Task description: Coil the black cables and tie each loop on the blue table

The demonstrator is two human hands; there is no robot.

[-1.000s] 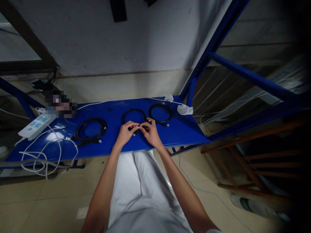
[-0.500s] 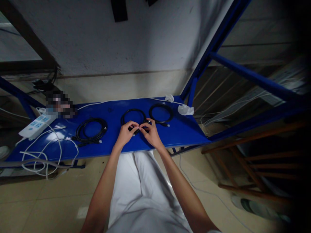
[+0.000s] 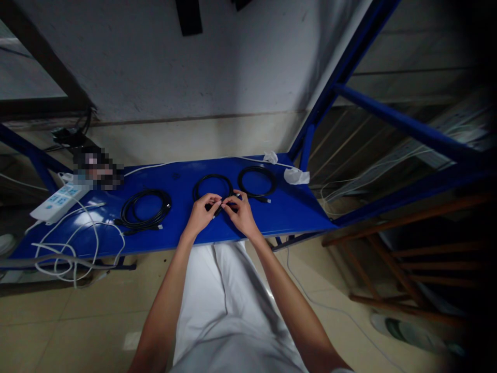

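A coiled black cable (image 3: pixel 213 177) lies at the middle of the blue table (image 3: pixel 186 207). Both of my hands meet at its near side, fingertips almost touching. My left hand (image 3: pixel 202 210) pinches the near part of this coil between thumb and fingers. From the right, my right hand (image 3: pixel 239 211) pinches the same cable, with a connector end showing by its fingers. What exactly sits between the fingertips is partly hidden. Another black cable coil (image 3: pixel 146 208) rests to the left, and a third coil (image 3: pixel 256 181) to the right, each with a plug end toward me.
At the table's left end are a white power strip (image 3: pixel 60 199) and a tangled white cord (image 3: pixel 66 254) hanging over the front edge. Crumpled white plastic (image 3: pixel 297 176) lies at the right end. Blue frame bars rise on both sides; a wooden chair (image 3: pixel 388 264) stands right.
Both hands stay at the near side of the middle coil with barely any shift. The small plug end below the fingertips shows slightly less. The other coils have not moved.
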